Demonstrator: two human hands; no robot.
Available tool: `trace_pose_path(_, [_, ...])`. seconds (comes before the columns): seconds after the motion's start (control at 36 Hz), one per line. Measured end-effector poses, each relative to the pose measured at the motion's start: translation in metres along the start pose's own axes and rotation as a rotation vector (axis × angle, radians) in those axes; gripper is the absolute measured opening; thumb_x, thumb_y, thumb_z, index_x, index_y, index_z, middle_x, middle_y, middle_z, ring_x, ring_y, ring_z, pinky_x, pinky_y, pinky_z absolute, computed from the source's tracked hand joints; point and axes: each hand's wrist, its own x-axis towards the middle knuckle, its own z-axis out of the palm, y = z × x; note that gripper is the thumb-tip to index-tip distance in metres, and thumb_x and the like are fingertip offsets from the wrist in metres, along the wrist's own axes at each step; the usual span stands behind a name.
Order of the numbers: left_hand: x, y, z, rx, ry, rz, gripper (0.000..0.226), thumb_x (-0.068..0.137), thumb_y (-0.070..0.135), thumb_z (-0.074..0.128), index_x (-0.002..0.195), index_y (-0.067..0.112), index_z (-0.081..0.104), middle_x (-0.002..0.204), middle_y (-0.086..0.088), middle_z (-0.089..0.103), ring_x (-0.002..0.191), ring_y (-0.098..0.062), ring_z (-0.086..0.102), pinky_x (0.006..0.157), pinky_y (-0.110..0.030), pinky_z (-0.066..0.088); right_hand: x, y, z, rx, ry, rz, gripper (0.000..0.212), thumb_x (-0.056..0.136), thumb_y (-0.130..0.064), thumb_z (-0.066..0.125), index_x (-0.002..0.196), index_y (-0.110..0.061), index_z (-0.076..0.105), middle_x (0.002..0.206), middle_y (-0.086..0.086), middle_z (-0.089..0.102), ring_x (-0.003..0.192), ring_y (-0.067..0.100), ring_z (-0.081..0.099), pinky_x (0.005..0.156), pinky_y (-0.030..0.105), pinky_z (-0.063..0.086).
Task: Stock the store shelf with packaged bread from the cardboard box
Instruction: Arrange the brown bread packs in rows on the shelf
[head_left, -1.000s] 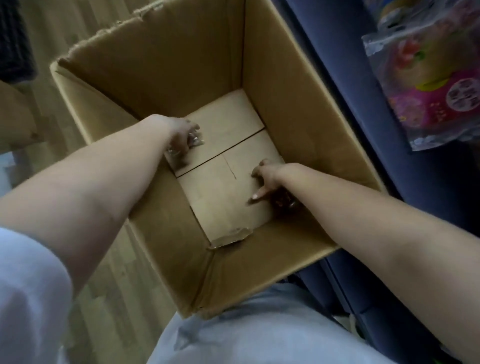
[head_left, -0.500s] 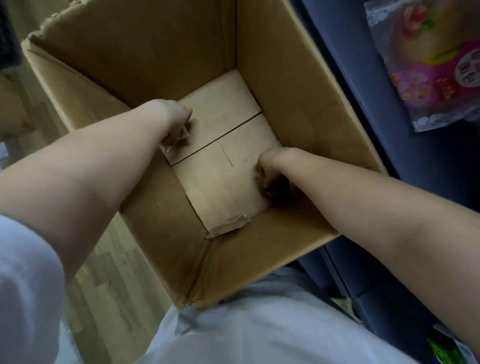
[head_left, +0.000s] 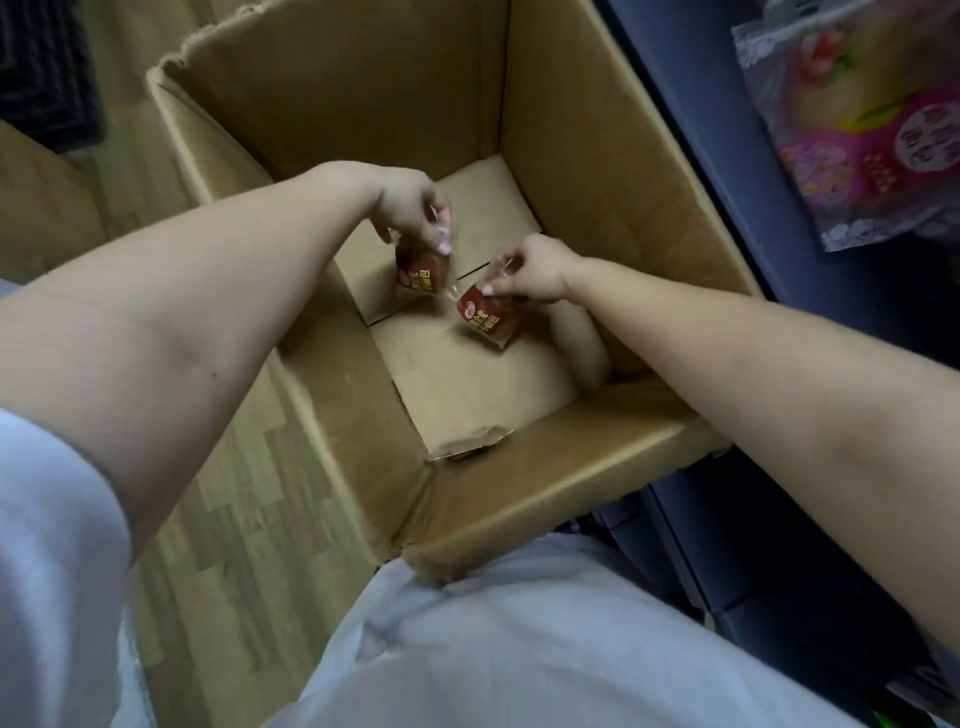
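two red bread packets, one pinched by each hand inside the box.

No text legible. Left bread packet, 11 o'clock, and right bread packet, 12 o'clock: gold characters on red label, blurred. Pink package, 2 o'clock: white characters in round badges, unreadable.
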Motion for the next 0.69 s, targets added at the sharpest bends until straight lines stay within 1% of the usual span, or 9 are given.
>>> trace_pose_path(0.08, [-0.019,0.0,-0.009,-0.048,0.09,0.053,0.012,0.087,0.023,0.067,0.093,0.022,0.057,0.109,-0.003,0.055,0.104,-0.025,0.051,0.07,-0.036,0.05,-0.003,-0.005,-0.007,0.065,0.147,0.028,0.038,0.082,-0.036,0.072,0.114,-0.017,0.065,0.107,-0.001,0.061,0.103,0.016,0.058,0.083,0.023,0.048])
trace_pose_path(0.17, [-0.04,-0.002,-0.019,-0.098,0.181,0.095,0.015,0.09,0.02,0.064,0.102,0.018,0.056,0.105,-0.002,0.055,0.101,-0.025,0.054,0.074,-0.037,0.052,-0.011,-0.01,-0.012,0.169,0.314,0.021,0.043,0.08,-0.037,0.073,0.117,-0.018,0.064,0.116,0.001,0.063,0.108,0.017,0.058,0.092,0.025,0.046])
trace_pose_path(0.25, [-0.059,-0.005,-0.021,-0.16,0.302,0.14,0.013,0.091,0.019,0.063,0.099,0.025,0.055,0.108,-0.003,0.058,0.096,-0.023,0.058,0.068,-0.033,0.052,-0.026,-0.017,-0.01,0.321,0.472,-0.018,0.035,0.081,-0.035,0.072,0.111,-0.018,0.065,0.11,-0.002,0.063,0.106,0.015,0.058,0.09,0.023,0.046])
trace_pose_path(0.31, [-0.072,-0.005,-0.018,-0.203,0.373,0.163,0.016,0.092,0.018,0.062,0.104,0.024,0.054,0.108,-0.005,0.058,0.093,-0.021,0.059,0.065,-0.03,0.053,-0.039,-0.023,-0.004,0.379,0.553,-0.043,0.035,0.082,-0.034,0.071,0.113,-0.018,0.064,0.104,-0.005,0.061,0.102,0.012,0.056,0.088,0.021,0.045])
trace_pose_path(0.47, [-0.11,0.002,-0.01,-0.369,0.521,0.244,0.019,0.094,0.018,0.06,0.109,0.021,0.049,0.088,-0.003,0.056,0.063,-0.013,0.054,0.056,-0.027,0.051,-0.081,-0.049,0.007,0.503,0.791,-0.078,0.032,0.084,-0.033,0.069,0.112,-0.017,0.064,0.097,-0.008,0.06,0.095,0.008,0.056,0.086,0.018,0.044])
trace_pose_path(0.53, [-0.125,0.007,-0.008,-0.403,0.557,0.275,0.021,0.095,0.02,0.058,0.115,0.021,0.052,0.091,-0.003,0.055,0.065,-0.012,0.053,0.054,-0.022,0.052,-0.095,-0.058,0.009,0.561,0.874,-0.078,0.031,0.086,-0.032,0.067,0.113,-0.017,0.064,0.099,-0.008,0.06,0.096,0.007,0.054,0.084,0.018,0.043])
trace_pose_path(0.58, [-0.139,0.014,-0.004,-0.401,0.566,0.316,0.027,0.096,0.021,0.056,0.122,0.021,0.054,0.102,-0.006,0.054,0.078,-0.016,0.055,0.055,-0.02,0.054,-0.108,-0.063,0.011,0.583,0.941,-0.089,0.03,0.087,-0.031,0.066,0.114,-0.017,0.064,0.1,-0.008,0.06,0.094,0.005,0.052,0.082,0.016,0.04])
trace_pose_path(0.64, [-0.151,0.022,0.0,-0.404,0.581,0.347,0.025,0.096,0.022,0.055,0.121,0.026,0.055,0.113,-0.008,0.054,0.094,-0.021,0.058,0.059,-0.023,0.058,-0.123,-0.066,0.012,0.586,0.997,-0.103,0.029,0.088,-0.03,0.065,0.113,-0.017,0.064,0.099,-0.008,0.06,0.092,0.003,0.052,0.079,0.014,0.037])
trace_pose_path(0.69, [-0.162,0.032,0.005,-0.449,0.614,0.381,0.022,0.096,0.022,0.054,0.116,0.03,0.055,0.117,-0.009,0.054,0.101,-0.023,0.058,0.06,-0.025,0.06,-0.137,-0.067,0.011,0.598,1.047,-0.109,0.028,0.088,-0.03,0.065,0.112,-0.017,0.064,0.096,-0.009,0.059,0.091,0.004,0.052,0.078,0.014,0.036])
